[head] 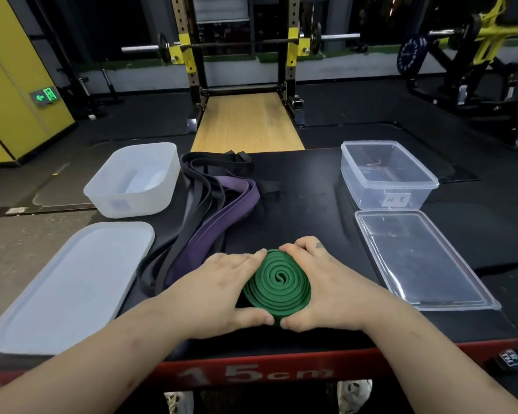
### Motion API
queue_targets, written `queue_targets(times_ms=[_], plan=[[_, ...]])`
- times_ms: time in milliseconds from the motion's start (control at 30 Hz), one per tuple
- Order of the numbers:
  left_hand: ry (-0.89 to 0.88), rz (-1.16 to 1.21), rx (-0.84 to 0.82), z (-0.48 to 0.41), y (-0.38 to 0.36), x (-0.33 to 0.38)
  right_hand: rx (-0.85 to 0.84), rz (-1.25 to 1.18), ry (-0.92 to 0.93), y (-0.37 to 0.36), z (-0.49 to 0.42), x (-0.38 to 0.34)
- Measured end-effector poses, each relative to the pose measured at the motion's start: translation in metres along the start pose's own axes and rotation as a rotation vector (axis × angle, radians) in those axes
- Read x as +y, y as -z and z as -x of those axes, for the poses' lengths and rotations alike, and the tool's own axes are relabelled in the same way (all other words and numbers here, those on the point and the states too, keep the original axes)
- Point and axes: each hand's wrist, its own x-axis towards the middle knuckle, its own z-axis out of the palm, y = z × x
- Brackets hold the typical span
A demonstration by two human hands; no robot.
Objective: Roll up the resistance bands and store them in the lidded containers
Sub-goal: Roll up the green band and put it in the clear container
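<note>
In the head view, left hand (222, 289) and right hand (326, 289) cup the coiled green rubber resistance band (277, 283) on the black padded platform (311, 204), fingers curled round it. Rolling looks finished; next, lifting it intact into the clear plastic container (386, 174).

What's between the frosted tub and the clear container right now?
In the head view, the loose black and purple bands lie beside the frosted tub; bare mat runs on to the clear container.
</note>
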Motion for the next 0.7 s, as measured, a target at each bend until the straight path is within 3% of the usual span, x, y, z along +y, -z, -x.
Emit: queue_targets(times_ms=[200, 500, 700], plan=[[-0.055, -0.117, 0.041, -0.001, -0.002, -0.007, -0.019, 0.263, 0.076, 0.012, -0.010, -0.014], [-0.030, -0.154, 0.142, 0.007, -0.001, 0.003, 0.044, 0.271, 0.168, 0.019, 0.006, -0.017], [-0.041, -0.173, 0.169, -0.023, 0.027, 0.011, 0.059, 0.304, 0.082, 0.052, 0.001, -0.003]])
